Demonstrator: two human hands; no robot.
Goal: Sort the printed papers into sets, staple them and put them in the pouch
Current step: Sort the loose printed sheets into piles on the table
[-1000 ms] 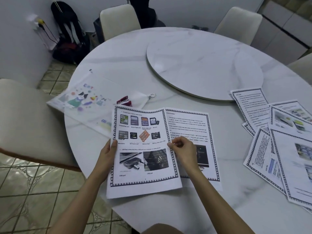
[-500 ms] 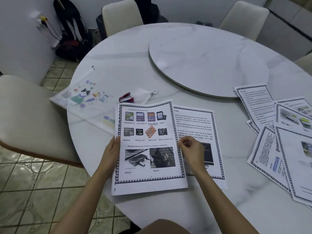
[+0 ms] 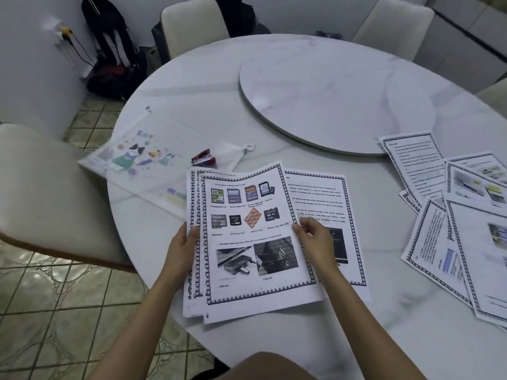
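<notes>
Table (image 3: 197, 105) holds loose sheets (image 3: 452, 215) spread at right, the pouch (image 3: 137, 163) at far left, the fanned set (image 3: 252, 242) at its near edge. Left hand (image 3: 182, 250) grips the set's left edge, right hand (image 3: 315, 242) pinches its right; edges want squaring before the stapler (image 3: 203, 159) just beyond.

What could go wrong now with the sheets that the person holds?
1. The held sheets are fanned, their left edges stepped; stapled so, the set would probably come out crooked.
2. Their lower left corner sits at the table edge; they might slide off if the left hand loosens.
3. The loose pages at right overlap, so sets could mix.
</notes>
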